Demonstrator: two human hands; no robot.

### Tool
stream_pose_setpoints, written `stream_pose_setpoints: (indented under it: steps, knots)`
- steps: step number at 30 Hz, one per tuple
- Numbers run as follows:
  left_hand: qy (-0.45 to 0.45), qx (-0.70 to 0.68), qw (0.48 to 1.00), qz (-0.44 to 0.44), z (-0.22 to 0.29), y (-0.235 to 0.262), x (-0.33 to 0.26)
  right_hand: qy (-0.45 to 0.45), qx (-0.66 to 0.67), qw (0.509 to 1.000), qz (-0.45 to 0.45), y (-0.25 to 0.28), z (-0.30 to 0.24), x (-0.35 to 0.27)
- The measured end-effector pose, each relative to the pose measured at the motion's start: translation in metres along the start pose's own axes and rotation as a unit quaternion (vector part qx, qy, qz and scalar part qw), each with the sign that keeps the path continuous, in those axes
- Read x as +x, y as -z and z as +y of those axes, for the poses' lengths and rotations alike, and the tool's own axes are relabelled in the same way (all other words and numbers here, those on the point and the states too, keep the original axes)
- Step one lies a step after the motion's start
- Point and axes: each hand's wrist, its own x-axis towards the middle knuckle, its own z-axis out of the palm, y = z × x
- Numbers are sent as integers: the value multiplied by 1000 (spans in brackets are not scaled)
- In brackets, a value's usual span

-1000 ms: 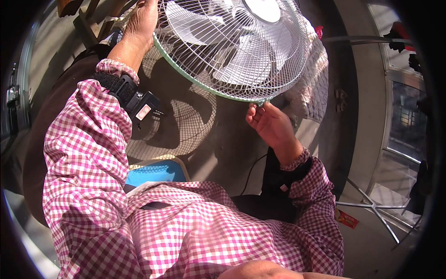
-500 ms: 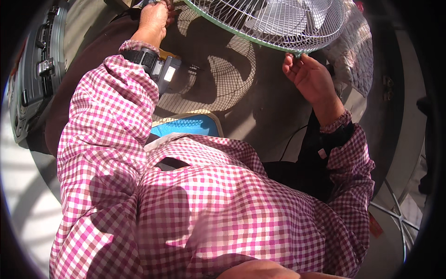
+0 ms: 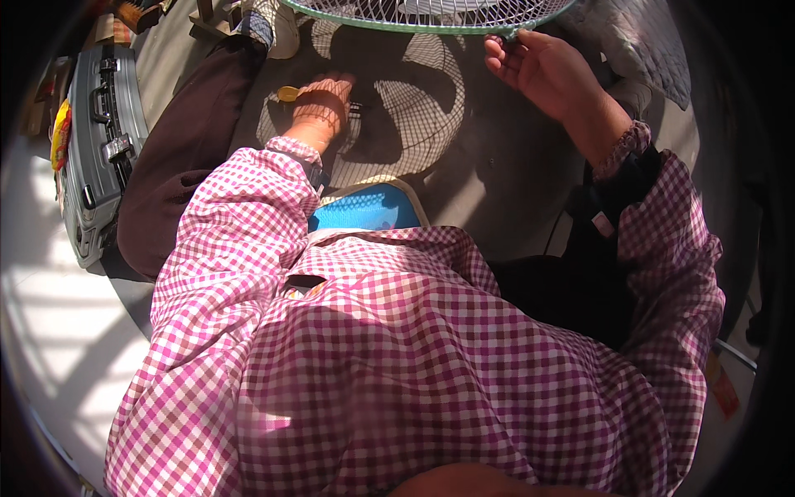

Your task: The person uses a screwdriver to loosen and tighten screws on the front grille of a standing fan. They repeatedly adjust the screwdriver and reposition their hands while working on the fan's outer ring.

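Note:
At the top, the green rim of a round wire fan guard cuts into view; most of the fan lies outside the picture. My right hand pinches the near edge of this rim between thumb and fingers. Low over the dark floor, my left hand is closed over a yellow-handled tool. The tool's yellow end sticks out left of the hand and a short metal part shows on its right. The palm hides the rest of it, so its exact kind cannot be seen. The guard's shadow falls across this hand.
Left of my leg stands a grey hard case with latches, a yellow packet beside it. A brush lies at the top left. Close to my body is a blue pad. Grey quilted cloth hangs at the upper right.
My left hand has come down from the top left, near the fan, onto the yellow-handled tool. The right hand still pinches the rim. The view has shifted, so less of the fan shows.

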Motion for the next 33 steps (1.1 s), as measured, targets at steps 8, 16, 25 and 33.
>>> stream_pose_setpoints:
  steps: [8, 16, 25, 33]
  knots:
    - [5, 154, 982, -112, -44, -5, 10, 5, 10, 1000, 26, -5, -1, -7]
    - [-217, -176, 957, -80, 40, 74, -17, -6, 17, 999, 31, -5, -2, -7]
    - [-24, -692, 678, -246, 84, 139, -30, -11, -2, 999, 39, -7, -2, -6]
    - [-69, -591, 795, -118, 85, 138, -20, -22, -41, 999, 28, -4, -2, -5]
